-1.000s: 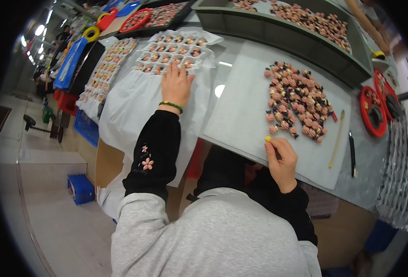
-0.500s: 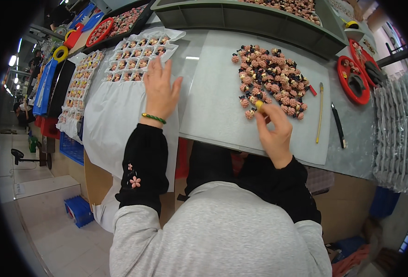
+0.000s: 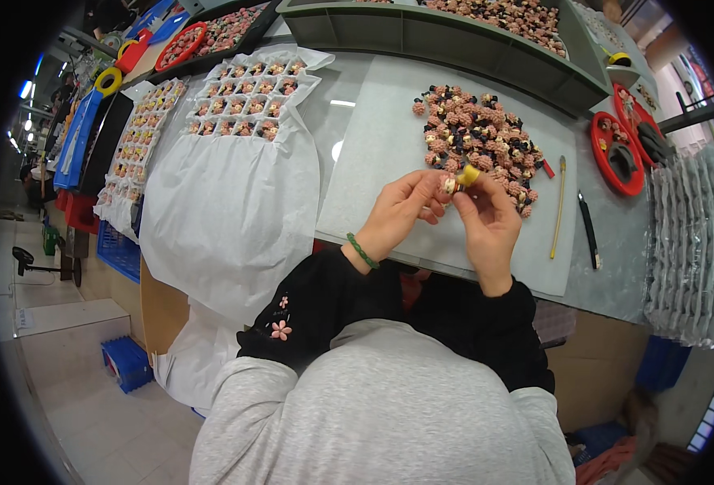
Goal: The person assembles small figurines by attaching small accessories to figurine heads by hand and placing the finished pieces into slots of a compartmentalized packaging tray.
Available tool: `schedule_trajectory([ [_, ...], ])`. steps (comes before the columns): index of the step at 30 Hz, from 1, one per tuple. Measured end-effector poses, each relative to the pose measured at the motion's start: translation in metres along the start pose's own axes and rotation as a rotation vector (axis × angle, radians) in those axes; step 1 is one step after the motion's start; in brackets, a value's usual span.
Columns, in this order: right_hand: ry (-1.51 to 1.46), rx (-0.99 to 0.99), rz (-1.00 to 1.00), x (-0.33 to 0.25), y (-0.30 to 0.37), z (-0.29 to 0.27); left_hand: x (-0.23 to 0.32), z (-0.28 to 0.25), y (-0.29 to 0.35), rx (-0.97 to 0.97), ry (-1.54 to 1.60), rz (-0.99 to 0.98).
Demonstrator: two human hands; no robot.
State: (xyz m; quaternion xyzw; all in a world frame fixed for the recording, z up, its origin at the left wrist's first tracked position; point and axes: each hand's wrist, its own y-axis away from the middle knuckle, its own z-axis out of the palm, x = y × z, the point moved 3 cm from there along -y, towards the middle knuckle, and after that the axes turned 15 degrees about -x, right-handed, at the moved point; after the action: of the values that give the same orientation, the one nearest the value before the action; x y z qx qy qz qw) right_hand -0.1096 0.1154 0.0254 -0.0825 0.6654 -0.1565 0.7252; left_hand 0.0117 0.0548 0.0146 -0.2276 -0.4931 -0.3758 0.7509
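A small figurine with a pink, knobbly head (image 3: 447, 185) is pinched in my left hand (image 3: 397, 212), above the near edge of a white sheet (image 3: 365, 182). My right hand (image 3: 490, 230) meets it from the other side, its thumb and index finger closed at the figurine. A yellow wrap (image 3: 469, 175) shows at the right index fingertip. Just beyond my hands lies a pile of similar pink and dark figurines (image 3: 478, 133). To the left, a white tray (image 3: 248, 85) holds figurines in separate compartments, with white tissue paper (image 3: 228, 194) spread below it.
A grey-green crate (image 3: 446, 50) of figurines borders the far side. Right of the pile lie a thin brush (image 3: 561, 206), a dark pen-like tool (image 3: 589, 230) and a red dish (image 3: 618, 174). Clear wrapped trays (image 3: 688, 250) stack at far right; another filled tray (image 3: 135, 149) sits far left.
My left hand has left the compartment tray and come right to join my right hand. A figurine is now held between them, in front of the pile.
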Motion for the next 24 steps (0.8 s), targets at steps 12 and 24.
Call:
schedule_trajectory([
  [12, 0.017, 0.142, -0.153, -0.004, 0.019, 0.007, 0.001, 0.011, 0.007, -0.157, 0.138, 0.141],
  [24, 0.473, 0.282, -0.116, -0.004, 0.018, -0.025, 0.007, -0.007, 0.014, 0.028, 0.252, 0.121],
])
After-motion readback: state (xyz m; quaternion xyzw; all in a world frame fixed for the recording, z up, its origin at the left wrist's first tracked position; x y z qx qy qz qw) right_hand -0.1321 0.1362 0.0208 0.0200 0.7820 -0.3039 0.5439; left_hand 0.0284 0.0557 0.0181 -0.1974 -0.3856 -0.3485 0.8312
